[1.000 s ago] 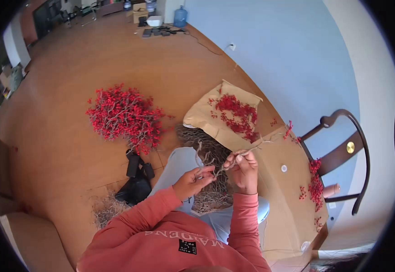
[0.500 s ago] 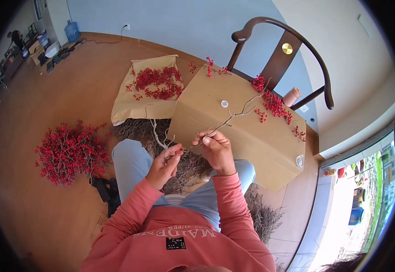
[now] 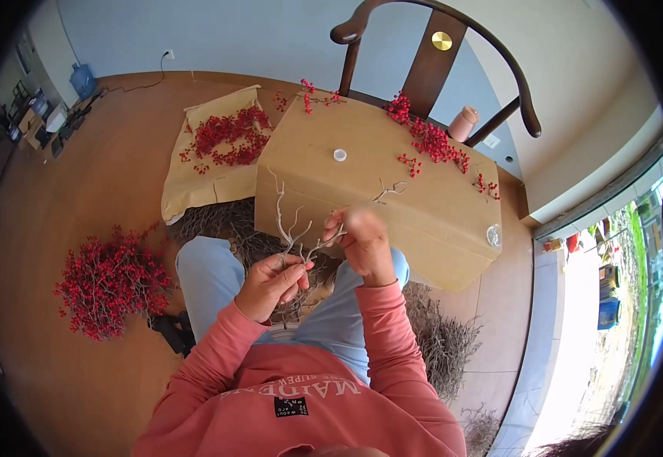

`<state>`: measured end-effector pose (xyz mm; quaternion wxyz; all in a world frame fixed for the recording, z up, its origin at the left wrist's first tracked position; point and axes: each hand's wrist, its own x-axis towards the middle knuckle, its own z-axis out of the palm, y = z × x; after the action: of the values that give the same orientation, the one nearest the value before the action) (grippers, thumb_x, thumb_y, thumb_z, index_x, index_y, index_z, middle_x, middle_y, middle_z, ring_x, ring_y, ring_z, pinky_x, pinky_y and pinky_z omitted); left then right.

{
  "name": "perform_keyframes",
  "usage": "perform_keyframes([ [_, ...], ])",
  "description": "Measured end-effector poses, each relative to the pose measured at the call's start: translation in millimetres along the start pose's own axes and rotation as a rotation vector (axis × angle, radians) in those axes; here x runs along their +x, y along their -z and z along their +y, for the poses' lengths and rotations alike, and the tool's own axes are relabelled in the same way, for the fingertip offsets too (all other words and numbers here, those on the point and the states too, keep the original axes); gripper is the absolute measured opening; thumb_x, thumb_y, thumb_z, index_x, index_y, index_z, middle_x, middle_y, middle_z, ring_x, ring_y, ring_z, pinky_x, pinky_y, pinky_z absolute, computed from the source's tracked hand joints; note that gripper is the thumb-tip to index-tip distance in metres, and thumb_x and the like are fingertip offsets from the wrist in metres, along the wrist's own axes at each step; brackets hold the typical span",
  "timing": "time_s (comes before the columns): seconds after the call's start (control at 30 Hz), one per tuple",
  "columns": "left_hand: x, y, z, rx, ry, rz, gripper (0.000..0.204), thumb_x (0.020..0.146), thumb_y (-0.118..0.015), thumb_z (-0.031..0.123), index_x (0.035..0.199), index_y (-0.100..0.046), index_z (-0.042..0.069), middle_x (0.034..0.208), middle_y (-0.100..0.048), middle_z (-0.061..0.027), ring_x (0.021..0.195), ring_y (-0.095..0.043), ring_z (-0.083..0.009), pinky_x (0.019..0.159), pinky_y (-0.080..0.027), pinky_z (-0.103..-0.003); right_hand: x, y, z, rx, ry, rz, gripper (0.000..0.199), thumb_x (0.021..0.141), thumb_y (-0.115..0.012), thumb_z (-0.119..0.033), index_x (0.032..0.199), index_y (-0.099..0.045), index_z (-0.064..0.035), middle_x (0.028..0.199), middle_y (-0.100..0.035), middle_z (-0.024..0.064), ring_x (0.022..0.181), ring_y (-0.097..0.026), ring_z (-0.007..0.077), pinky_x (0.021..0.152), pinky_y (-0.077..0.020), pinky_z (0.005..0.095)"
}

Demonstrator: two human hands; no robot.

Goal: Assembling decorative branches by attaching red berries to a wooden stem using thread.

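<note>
Your left hand (image 3: 274,288) pinches a forked bare branch (image 3: 289,241) above your lap. Your right hand (image 3: 365,242), fingers curled and thumb blurred, grasps a twig (image 3: 387,192) beside the cardboard box (image 3: 423,206). Your sweatshirt (image 3: 331,428) bears pale lettering (image 3: 289,386) and a black patch (image 3: 291,407).

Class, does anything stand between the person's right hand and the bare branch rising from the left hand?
Only a thin twig: it slants from the left hand, beside the bare branch, toward the right hand. Whether it is part of that branch is unclear; nothing else visible stands between.
</note>
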<state>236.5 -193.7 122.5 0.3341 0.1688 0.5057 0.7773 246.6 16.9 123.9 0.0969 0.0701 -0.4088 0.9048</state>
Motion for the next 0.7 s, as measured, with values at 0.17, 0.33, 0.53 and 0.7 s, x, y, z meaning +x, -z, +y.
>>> perform_keyframes([
  [0.17,4,-7,9,-0.150,0.019,0.011,0.019,0.095,-0.053,0.016,0.105,-0.062,0.002,0.078,-0.064,-0.0120,0.045,-0.039,-0.0064,0.041,-0.026,-0.017,-14,0,-1,0.048,0.011,0.047,0.018,0.092,-0.053,-0.009,0.105,-0.059,0.0027,0.094,-0.064,0.0189,0.078,-0.065,0.0260,0.075,-0.0523,0.0315],
  [0.33,2,-8,8,-0.168,0.051,0.036,0.019,0.095,-0.054,0.016,0.105,-0.062,0.002,0.077,-0.064,-0.0125,0.043,-0.039,-0.0063,0.040,-0.025,-0.017,-21,-9,1,-0.005,0.077,0.077,0.020,0.092,-0.053,-0.008,0.109,-0.057,0.0016,0.097,-0.064,0.0187,0.088,-0.064,0.0269,0.083,-0.0502,0.0333],
  [0.53,-1,-7,2,-0.157,0.053,0.030,0.020,0.096,-0.053,0.017,0.106,-0.062,0.002,0.078,-0.066,-0.0139,0.043,-0.038,-0.0058,0.040,-0.025,-0.016,-18,-19,5,-0.011,0.026,-0.008,0.018,0.091,-0.054,-0.007,0.107,-0.058,0.0004,0.101,-0.063,0.0186,0.096,-0.063,0.0286,0.089,-0.0475,0.0352],
  [0.7,-4,-14,-1,-0.136,0.064,0.030,0.021,0.097,-0.052,0.017,0.107,-0.062,0.002,0.079,-0.067,-0.0150,0.042,-0.038,-0.0055,0.039,-0.026,-0.016,-14,-19,14,0.086,-0.011,-0.104,0.017,0.089,-0.055,-0.004,0.105,-0.058,-0.0001,0.103,-0.063,0.0184,0.098,-0.062,0.0302,0.089,-0.0478,0.0358],
])
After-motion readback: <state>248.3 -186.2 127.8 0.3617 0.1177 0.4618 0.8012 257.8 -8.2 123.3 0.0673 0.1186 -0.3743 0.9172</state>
